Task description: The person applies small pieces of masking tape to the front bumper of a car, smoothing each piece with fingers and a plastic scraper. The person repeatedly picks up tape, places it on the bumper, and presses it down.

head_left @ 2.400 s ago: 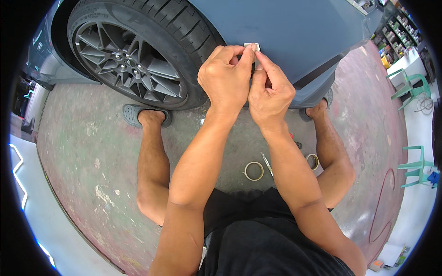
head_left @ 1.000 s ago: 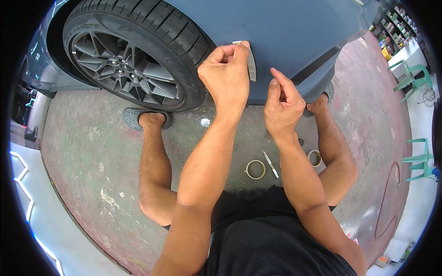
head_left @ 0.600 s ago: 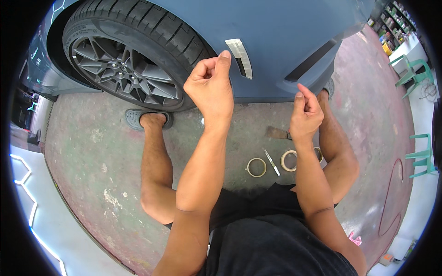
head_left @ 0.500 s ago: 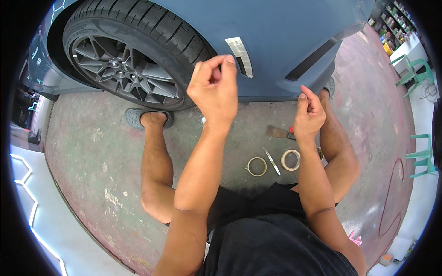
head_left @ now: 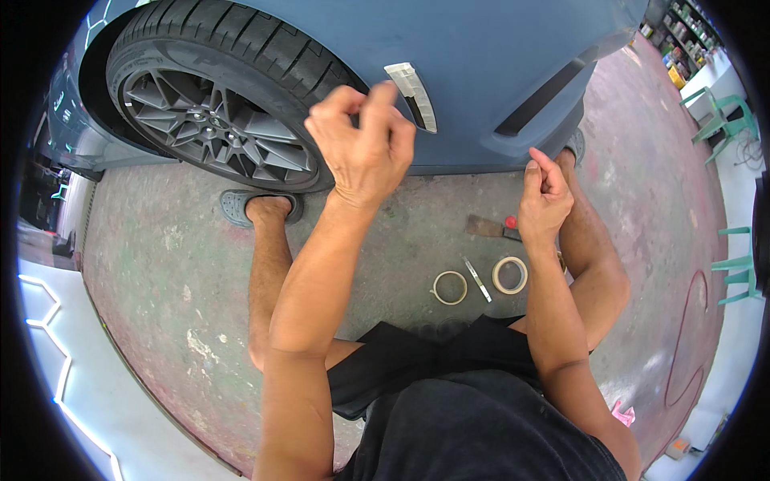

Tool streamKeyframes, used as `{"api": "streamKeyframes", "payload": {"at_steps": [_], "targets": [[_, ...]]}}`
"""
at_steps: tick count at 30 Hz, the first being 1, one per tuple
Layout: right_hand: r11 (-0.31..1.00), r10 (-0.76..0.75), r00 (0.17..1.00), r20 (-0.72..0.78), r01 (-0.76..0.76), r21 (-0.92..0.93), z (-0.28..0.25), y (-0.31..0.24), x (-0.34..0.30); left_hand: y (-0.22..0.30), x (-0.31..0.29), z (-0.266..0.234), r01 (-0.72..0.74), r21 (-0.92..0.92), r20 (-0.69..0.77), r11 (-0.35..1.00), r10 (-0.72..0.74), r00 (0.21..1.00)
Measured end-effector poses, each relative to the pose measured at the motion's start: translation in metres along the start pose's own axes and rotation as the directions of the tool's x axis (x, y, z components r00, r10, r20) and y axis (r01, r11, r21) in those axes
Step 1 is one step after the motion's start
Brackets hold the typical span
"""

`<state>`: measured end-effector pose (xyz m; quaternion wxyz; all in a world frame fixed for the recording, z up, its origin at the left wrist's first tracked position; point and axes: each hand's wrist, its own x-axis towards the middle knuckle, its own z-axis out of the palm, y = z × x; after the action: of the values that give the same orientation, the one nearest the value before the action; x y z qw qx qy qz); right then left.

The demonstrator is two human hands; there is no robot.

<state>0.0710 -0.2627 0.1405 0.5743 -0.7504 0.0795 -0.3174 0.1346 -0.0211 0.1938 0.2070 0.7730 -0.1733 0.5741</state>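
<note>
My left hand (head_left: 361, 148) is raised in front of the tyre (head_left: 281, 60), beside a blue car bumper (head_left: 481, 64). Its fingers are curled in, with the tips smeared by motion; whatever they pinch cannot be made out. Just right of those fingertips, pale masking tape (head_left: 407, 78) frames a narrow dark slot on the bumper. My right hand (head_left: 545, 200) hovers below a long black vent (head_left: 545, 96). Its thumb and forefinger come close together and the other fingers are folded; anything between them is too small to see.
On the floor between my legs lie two tape rolls (head_left: 434, 293) (head_left: 509, 292), a slim white pen-like tool (head_left: 476, 279) and a rusty-bladed scraper (head_left: 486, 228). Another roll is partly hidden behind my right forearm. Green plastic chairs (head_left: 718, 112) and a shelf (head_left: 686, 36) stand at the right.
My left hand has moved left, its back turning more into sight and its fingertips blurring. The right hand has shifted slightly right, its pinch much the same.
</note>
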Motion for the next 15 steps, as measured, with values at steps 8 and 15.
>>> {"api": "streamKeyframes", "payload": {"at_steps": [8,15], "targets": [[1.000,0.009,1.000,-0.003,-0.009,0.019,0.006,0.001,-0.004,0.023,0.028,0.000,0.439,-0.191,0.020,0.878,-0.444,0.896],[0.998,0.033,0.999,-0.011,-0.032,0.051,-0.001,0.010,-0.004,0.025,0.034,0.010,0.463,-0.108,0.029,0.880,-0.463,0.886]]}}
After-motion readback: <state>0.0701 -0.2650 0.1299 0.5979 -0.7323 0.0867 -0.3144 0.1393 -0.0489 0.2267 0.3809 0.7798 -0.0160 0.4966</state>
